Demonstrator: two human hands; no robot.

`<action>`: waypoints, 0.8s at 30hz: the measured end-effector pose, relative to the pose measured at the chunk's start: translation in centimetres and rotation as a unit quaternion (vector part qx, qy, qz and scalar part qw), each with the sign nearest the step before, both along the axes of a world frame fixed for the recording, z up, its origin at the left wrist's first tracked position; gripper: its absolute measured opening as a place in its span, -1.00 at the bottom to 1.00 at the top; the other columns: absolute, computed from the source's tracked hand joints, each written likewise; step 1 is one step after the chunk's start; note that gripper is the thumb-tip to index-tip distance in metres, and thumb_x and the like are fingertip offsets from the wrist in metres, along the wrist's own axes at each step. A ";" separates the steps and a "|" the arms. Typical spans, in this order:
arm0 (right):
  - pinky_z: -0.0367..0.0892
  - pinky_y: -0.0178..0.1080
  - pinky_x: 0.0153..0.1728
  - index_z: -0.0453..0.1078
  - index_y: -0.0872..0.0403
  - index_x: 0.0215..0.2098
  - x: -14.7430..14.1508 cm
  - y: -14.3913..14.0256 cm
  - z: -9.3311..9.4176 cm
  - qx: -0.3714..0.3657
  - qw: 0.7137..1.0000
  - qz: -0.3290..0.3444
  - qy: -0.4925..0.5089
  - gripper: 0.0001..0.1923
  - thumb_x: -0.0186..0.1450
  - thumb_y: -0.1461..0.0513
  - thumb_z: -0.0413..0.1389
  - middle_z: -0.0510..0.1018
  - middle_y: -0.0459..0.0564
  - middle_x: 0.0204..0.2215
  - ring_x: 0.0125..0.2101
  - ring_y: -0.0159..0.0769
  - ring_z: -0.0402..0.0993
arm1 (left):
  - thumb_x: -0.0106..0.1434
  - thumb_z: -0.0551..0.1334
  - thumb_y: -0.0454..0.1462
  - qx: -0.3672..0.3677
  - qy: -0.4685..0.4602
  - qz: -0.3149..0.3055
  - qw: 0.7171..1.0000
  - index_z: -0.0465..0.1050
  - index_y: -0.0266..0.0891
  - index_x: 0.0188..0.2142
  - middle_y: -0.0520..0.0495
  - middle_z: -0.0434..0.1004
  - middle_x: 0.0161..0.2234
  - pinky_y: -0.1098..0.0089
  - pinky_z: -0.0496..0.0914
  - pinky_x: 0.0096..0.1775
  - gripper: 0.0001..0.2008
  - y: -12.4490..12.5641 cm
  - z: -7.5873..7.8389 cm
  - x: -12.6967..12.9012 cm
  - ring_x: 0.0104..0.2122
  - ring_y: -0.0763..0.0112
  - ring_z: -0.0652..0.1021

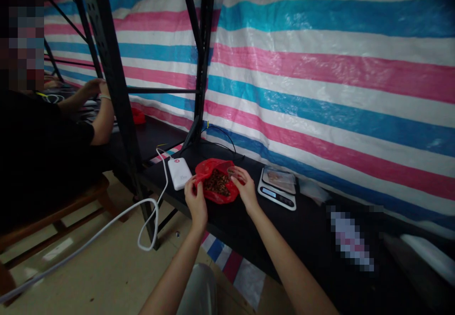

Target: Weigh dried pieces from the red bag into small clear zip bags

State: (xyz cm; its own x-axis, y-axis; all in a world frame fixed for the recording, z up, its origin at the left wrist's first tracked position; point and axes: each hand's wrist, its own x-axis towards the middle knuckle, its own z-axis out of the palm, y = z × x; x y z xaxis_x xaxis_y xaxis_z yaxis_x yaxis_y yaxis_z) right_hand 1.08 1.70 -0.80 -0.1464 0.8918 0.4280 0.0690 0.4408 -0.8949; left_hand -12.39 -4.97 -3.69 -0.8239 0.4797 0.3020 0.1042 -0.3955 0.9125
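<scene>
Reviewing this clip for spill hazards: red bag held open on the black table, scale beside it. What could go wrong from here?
1. The red bag of brown pieces sits near the table's front edge, held only by the left hand and right hand; a slip could spill it onto the floor.
2. Pieces may scatter onto the scale.
3. The white cable loops low; a snag could drag the white device off.

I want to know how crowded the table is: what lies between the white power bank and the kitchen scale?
In the head view, the red bag of brown bits lies between the power bank and scale, with the left hand and right hand on its edges.
</scene>
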 end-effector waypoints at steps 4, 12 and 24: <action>0.27 -0.09 -0.05 0.29 0.10 -0.07 4.5 0.3 0.7 0.007 0.998 -0.043 0.049 -0.54 0.08 0.13 0.17 0.50 0.11 -0.13 -0.16 -0.22 0.45 | 0.17 0.13 -0.16 0.021 0.001 0.090 0.996 0.21 -0.20 -0.04 -0.16 0.23 0.01 0.22 0.19 0.05 -0.63 -1.4 1.0 0.4 0.03 0.26 0.29; 0.25 -0.05 -0.04 0.30 0.11 -0.16 17.7 2.1 -0.1 0.068 0.930 -0.336 0.134 -0.50 -0.03 0.08 0.24 0.49 0.08 -0.20 -0.18 -0.19 0.43 | 0.18 0.13 -0.27 0.076 0.312 -0.135 0.937 0.31 -0.15 -0.16 -0.12 0.30 -0.02 0.18 0.14 0.08 -0.79 -0.7 6.5 8.1 0.03 0.23 0.30; 0.32 -0.10 -0.12 0.27 0.13 -0.05 20.8 3.1 -0.6 0.037 0.889 -0.371 0.265 -0.43 0.04 0.03 0.13 0.47 0.15 -0.11 -0.11 -0.15 0.43 | -0.29 0.39 -0.09 -0.059 0.423 -0.488 0.761 0.43 -0.29 -0.17 -0.27 0.46 -0.10 0.19 0.23 0.00 -0.37 17.5 5.2 19.2 -0.06 0.07 0.43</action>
State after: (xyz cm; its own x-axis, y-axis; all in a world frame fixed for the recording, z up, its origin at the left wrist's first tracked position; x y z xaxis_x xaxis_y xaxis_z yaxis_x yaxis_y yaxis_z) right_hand 21.84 4.75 -1.41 0.7111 0.6243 0.3233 -0.0572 0.5097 -0.8585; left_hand 6.84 12.54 1.49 0.4074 0.8036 0.4338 0.3836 -0.5817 0.7173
